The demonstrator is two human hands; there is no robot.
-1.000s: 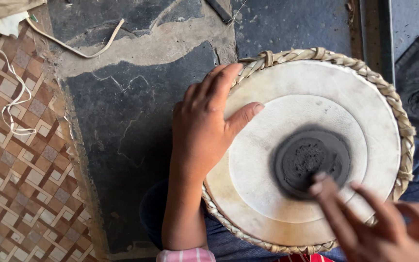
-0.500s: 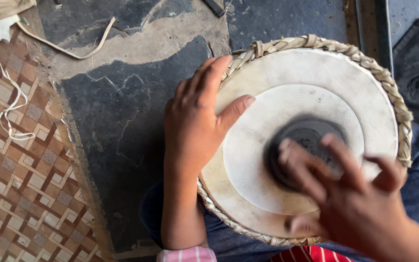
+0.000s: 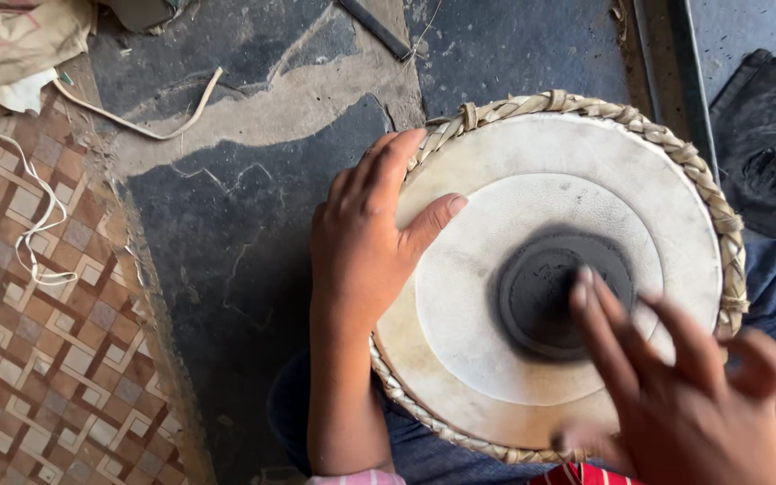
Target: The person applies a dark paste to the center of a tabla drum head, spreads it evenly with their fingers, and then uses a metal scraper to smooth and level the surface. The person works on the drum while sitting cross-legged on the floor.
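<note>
A round hand drum (image 3: 496, 162) with a pale skin head and a braided straw-coloured rim rests on my lap. A black circular patch (image 3: 541, 292) sits in the middle of the skin. My left hand (image 3: 365, 242) lies over the drum's left rim, fingers curled along the braid and the thumb stretched onto the skin. My right hand (image 3: 675, 395) hovers at the lower right, blurred, with spread fingers whose tips reach the black patch. Neither hand holds a loose object.
Dark cracked stone floor (image 3: 226, 233) lies left of the drum. A woven brown-and-cream mat (image 3: 38, 341) covers the far left, with white cord (image 3: 38, 216) and crumpled cloth (image 3: 20, 45) on it. A dark cloth (image 3: 765, 153) lies at the upper right.
My right hand has swept across the drum head over the black patch. The left hand has stayed on the rim. The drum has shifted lower in the view.
</note>
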